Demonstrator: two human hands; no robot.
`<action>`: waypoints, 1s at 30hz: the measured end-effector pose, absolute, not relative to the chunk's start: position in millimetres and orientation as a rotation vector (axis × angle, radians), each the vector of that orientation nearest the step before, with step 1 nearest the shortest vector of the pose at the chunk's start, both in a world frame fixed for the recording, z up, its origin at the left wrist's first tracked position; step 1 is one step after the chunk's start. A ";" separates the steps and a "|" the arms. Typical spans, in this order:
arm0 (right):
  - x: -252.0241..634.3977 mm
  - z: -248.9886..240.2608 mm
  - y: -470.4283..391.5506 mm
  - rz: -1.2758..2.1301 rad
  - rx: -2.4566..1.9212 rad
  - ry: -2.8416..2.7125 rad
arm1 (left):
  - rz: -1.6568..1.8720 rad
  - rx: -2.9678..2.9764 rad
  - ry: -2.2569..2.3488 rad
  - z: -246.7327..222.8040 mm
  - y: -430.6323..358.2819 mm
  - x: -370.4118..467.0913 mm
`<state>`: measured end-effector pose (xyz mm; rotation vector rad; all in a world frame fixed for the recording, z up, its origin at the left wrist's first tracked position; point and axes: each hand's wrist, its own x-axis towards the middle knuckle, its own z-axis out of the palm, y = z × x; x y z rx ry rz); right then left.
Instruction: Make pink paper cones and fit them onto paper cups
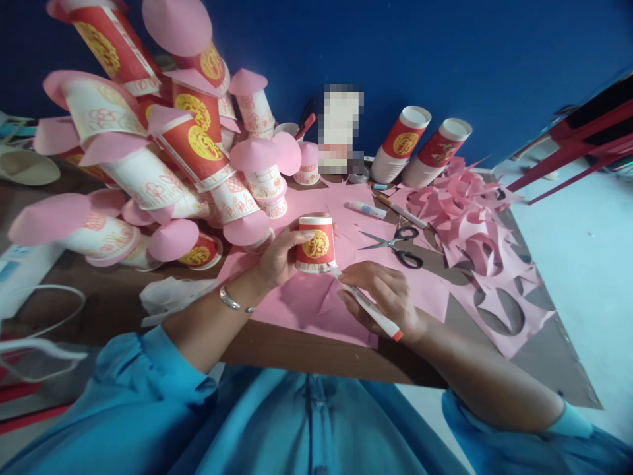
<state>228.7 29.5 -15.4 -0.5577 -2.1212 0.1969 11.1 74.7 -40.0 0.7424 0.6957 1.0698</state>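
My left hand [281, 254] is wrapped round a red and white paper cup [316, 244] with a gold emblem. The cup is held above pink paper, and red-orange marks run along its lower white band. In my right hand [383, 297] is a white marker [370, 309] with an orange end by my palm. Its tip meets the lower edge of the cup; whether it touches I cannot tell. Just beyond my right hand lie open scissors [395, 247] with black handles. A glue stick [366, 210] rests on the pink paper [413, 290] farther back.
At left, several decorated cups with pink cone tops [198, 142] are piled high. Two stacks of paper cups [403, 142] stand by the blue wall [420, 53]. Cut pink scraps [489, 257] cover the table's right side. A white plastic bag [173, 297] lies near my left forearm.
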 end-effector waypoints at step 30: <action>227.8 -14.5 28.1 0.236 -0.579 -2.191 | 1.077 0.792 0.730 -44.2 76.2 12.4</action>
